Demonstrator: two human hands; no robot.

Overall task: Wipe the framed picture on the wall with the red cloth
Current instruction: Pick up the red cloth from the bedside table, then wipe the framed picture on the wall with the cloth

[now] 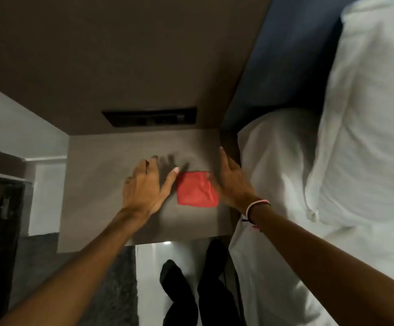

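Observation:
A folded red cloth (pixel 196 189) lies flat on the brown top of a bedside table (pixel 102 208). My left hand (pixel 145 187) hovers just left of it, fingers spread, the thumb tip touching the cloth's upper left corner. My right hand (pixel 231 182) is at the cloth's right edge, fingers extended and apart, the thumb over the cloth's right side. Neither hand has closed on the cloth. No framed picture is in view.
A brown wall panel rises behind the table, with a dark socket strip (pixel 150 117) set into it. A bed with white pillows (pixel 355 114) and a blue headboard (pixel 283 62) is on the right. My dark trouser legs (pixel 203 285) stand on the pale floor below.

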